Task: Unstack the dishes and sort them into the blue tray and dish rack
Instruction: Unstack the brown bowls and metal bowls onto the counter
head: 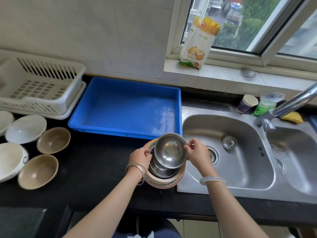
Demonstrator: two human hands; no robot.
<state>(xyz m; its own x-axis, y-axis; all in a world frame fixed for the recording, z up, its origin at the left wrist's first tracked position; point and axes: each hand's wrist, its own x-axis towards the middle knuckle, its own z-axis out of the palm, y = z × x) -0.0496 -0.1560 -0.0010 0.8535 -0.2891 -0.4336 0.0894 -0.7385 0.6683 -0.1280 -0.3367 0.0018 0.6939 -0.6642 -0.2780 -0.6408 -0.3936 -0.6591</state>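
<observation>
With the left hand (pixel 140 158) and right hand (pixel 197 152) each keeping a pinching grip on the tilted top steel bowl (pixel 169 150) above its stack (pixel 164 182) on the counter, unstacking is underway; next it probably needs lifting clear toward the blue tray (pixel 178 109).

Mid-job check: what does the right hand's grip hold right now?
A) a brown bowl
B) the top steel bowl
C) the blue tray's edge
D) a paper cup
B: the right hand pinches the rim of the top steel bowl, which is tilted above the stack of steel bowls in the pink tub. The left hand seems to steady the stack by its rim.
</observation>
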